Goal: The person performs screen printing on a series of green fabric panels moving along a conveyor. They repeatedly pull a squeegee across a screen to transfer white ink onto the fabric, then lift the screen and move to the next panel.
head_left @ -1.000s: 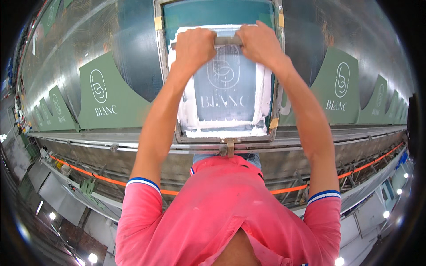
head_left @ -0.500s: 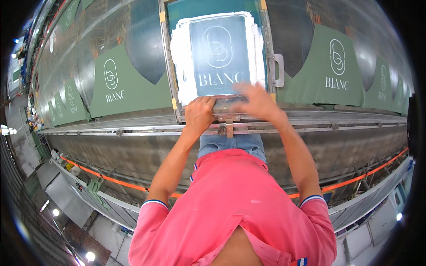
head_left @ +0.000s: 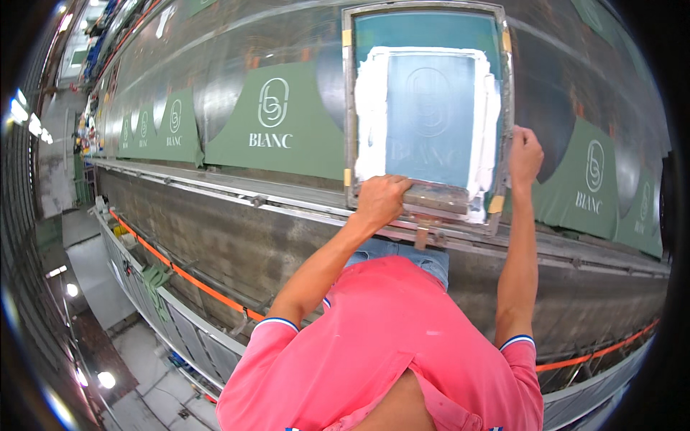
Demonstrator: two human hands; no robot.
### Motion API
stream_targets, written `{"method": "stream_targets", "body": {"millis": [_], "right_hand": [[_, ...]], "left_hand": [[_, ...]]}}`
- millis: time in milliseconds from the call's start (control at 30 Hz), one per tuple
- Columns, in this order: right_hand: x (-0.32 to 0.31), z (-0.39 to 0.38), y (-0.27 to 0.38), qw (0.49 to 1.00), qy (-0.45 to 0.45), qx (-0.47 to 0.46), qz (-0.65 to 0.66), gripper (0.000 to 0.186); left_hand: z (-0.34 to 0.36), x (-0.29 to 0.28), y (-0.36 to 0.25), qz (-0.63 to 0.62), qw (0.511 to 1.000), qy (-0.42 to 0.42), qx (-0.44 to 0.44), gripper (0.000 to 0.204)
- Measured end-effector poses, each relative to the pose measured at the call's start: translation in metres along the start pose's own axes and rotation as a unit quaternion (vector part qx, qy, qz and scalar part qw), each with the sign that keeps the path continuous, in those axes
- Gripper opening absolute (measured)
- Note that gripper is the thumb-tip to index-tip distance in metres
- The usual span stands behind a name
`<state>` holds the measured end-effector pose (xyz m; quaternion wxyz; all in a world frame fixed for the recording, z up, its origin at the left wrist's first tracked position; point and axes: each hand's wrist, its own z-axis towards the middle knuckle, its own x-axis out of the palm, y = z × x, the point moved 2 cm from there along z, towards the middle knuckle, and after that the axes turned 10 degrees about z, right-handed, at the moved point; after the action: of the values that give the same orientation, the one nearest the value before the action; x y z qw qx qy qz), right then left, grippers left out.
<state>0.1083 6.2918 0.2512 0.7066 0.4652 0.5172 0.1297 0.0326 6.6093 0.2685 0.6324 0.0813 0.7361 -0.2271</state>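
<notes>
A screen-printing frame (head_left: 509,93) with a metal border and teal mesh stands before me on the long table. Thick white ink (head_left: 372,140) borders a paler blue panel, where a faint design shows. Along the near end of the mesh lies a squeegee (head_left: 442,195), and my left hand (head_left: 381,201) is closed around its left end. My right hand (head_left: 526,156) is closed at the frame's right side, on the side handle, which its fingers mostly hide.
Green fabric pieces (head_left: 223,147) with white printed designs lie on both sides of the frame. A metal rail (head_left: 302,209) runs along the table's near edge. Behind me stretches an orange strip (head_left: 194,286) beside a grey barrier; a green cloth (head_left: 154,284) hangs there.
My right hand has gone from above the squeegee to the frame's side handle. The view has shifted, so the frame sits further right. The design on the mesh looks fainter.
</notes>
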Motion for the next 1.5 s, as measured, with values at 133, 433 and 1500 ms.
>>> {"method": "stream_targets", "body": {"millis": [133,433,1500], "right_hand": [[0.131,-0.064,0.05,0.998,0.013,-0.033,0.051,0.028],[0.303,-0.159,0.151,0.991,0.04,-0.002,0.129,0.026],[0.423,-0.026,0.331,0.843,0.403,-0.253,-0.251,0.013]], "left_hand": [[-0.04,-0.026,0.135,0.023,0.999,0.03,-0.031,0.04],[-0.115,-0.049,0.344,0.1,0.992,0.067,-0.029,0.033],[0.159,-0.108,0.437,0.11,0.991,0.076,-0.024,0.033]]}}
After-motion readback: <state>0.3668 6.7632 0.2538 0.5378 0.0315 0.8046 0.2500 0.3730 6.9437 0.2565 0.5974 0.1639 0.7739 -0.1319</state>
